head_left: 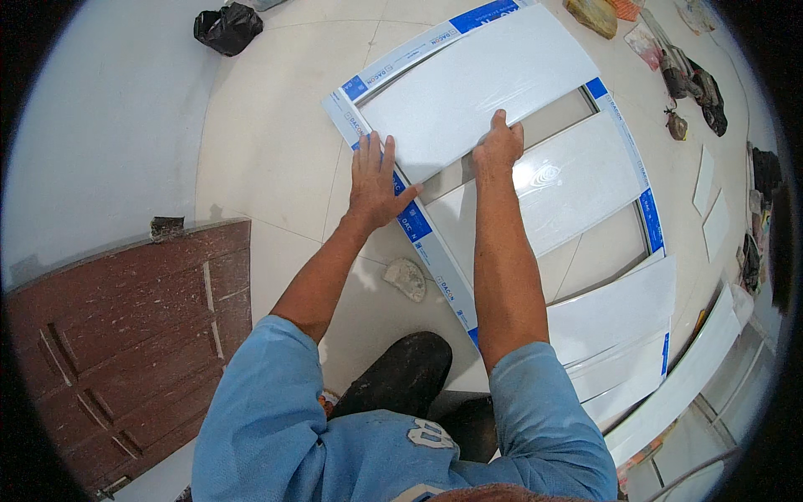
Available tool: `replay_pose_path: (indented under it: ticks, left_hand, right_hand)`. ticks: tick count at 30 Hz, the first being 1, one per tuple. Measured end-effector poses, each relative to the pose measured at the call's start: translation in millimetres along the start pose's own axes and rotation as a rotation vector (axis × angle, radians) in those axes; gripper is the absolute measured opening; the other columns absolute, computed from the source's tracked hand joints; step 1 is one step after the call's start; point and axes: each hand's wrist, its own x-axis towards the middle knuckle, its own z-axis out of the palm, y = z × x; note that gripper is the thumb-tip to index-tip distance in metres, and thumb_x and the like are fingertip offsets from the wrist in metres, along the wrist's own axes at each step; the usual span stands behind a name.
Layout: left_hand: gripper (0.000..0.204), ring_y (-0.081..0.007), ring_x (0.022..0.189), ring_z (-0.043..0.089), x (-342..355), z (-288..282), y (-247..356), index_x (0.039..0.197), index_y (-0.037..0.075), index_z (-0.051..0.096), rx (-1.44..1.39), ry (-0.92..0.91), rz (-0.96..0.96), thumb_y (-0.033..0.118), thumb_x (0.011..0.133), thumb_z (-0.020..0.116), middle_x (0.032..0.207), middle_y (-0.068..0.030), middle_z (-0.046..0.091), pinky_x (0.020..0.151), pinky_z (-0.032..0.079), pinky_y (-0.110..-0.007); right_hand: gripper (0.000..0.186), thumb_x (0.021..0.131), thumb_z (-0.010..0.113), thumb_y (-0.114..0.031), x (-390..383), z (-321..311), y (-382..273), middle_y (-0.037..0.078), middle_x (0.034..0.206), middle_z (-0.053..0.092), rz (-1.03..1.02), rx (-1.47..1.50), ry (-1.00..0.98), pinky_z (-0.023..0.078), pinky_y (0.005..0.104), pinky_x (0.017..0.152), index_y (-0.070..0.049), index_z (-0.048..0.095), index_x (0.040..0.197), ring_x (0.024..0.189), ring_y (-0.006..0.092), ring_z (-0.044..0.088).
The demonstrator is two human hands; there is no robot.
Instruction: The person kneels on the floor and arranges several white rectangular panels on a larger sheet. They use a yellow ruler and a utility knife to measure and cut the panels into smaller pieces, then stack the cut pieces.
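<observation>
A frame (439,263) with blue and white protective film lies on the floor, and glossy white panels are set across it. My left hand (372,184) rests on the frame's left side with its fingers stretched out, touching the end of the upper white panel (485,84). My right hand (499,149) is closed on that panel's near edge; its lower fingers are partly hidden. Below it lies the middle white panel (577,176), with a gap between the two. More white panels (615,305) overlap at the frame's near right end.
A stone-like piece (405,279) lies on the tiles beside the frame, close to my knee. A brown panelled door (142,335) is at the left. A black plastic bag (227,30) sits by the wall. White strips (715,224) and a long white panel (686,385) lie at the right.
</observation>
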Motion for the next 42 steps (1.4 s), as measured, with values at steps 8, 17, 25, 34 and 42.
replay_pose_path:
  ticks: [8, 17, 25, 34, 42]
  left_hand:
    - [0.118, -0.0501, 0.164, 0.003, 13, 19, 1, 0.169, -0.004, 0.016, 0.025, 0.042, -0.034, 0.049, 0.087, 0.083, 0.175, -0.0334, 0.008, 0.130, 0.002, -0.067]
    - [0.115, -0.0505, 0.164, 0.003, 18, 40, 5, 0.171, 0.002, 0.017, -0.029, 0.165, -0.053, 0.046, 0.087, 0.082, 0.176, -0.0307, 0.009, 0.128, 0.001, -0.070]
    - [0.112, -0.0513, 0.163, 0.005, 18, 37, 12, 0.170, 0.001, 0.021, 0.014, 0.183, -0.059, 0.043, 0.087, 0.083, 0.175, -0.0319, 0.013, 0.128, 0.000, -0.071]
    - [0.105, -0.0506, 0.163, 0.005, 19, 29, 16, 0.171, 0.006, 0.026, 0.054, 0.120, -0.117, 0.041, 0.088, 0.080, 0.176, -0.0305, 0.013, 0.129, 0.000, -0.068]
    - [0.104, -0.0485, 0.164, 0.006, 19, 37, 12, 0.172, 0.012, 0.027, 0.064, 0.159, -0.088, 0.045, 0.087, 0.078, 0.176, -0.0286, 0.013, 0.129, 0.000, -0.069]
  right_hand:
    - [0.014, 0.106, 0.064, -0.008, 13, 4, 23, 0.013, 0.106, 0.061, -0.008, 0.032, -0.015, 0.061, 0.0456, 0.083, 0.001, 0.054, 0.111, 0.093, 0.0244, 0.064]
    - [0.017, 0.106, 0.069, -0.014, 27, -16, 46, 0.012, 0.102, 0.064, -0.074, -0.355, 0.007, 0.057, 0.0423, 0.076, -0.001, 0.059, 0.108, 0.087, 0.0243, 0.064]
    - [0.011, 0.106, 0.067, -0.010, 25, -17, 47, 0.007, 0.101, 0.066, 0.062, -0.029, -0.067, 0.052, 0.0371, 0.080, 0.001, 0.065, 0.106, 0.091, 0.0157, 0.059]
    - [0.016, 0.105, 0.070, -0.016, 19, -15, 48, 0.004, 0.097, 0.066, 0.112, -0.066, -0.092, 0.051, 0.0350, 0.079, 0.001, 0.067, 0.104, 0.088, 0.0150, 0.059]
    - [0.031, 0.096, 0.076, -0.024, 3, -71, 1, 0.015, 0.098, 0.073, -0.228, -0.734, -0.223, 0.056, 0.0383, 0.083, 0.004, 0.072, 0.109, 0.092, 0.0212, 0.070]
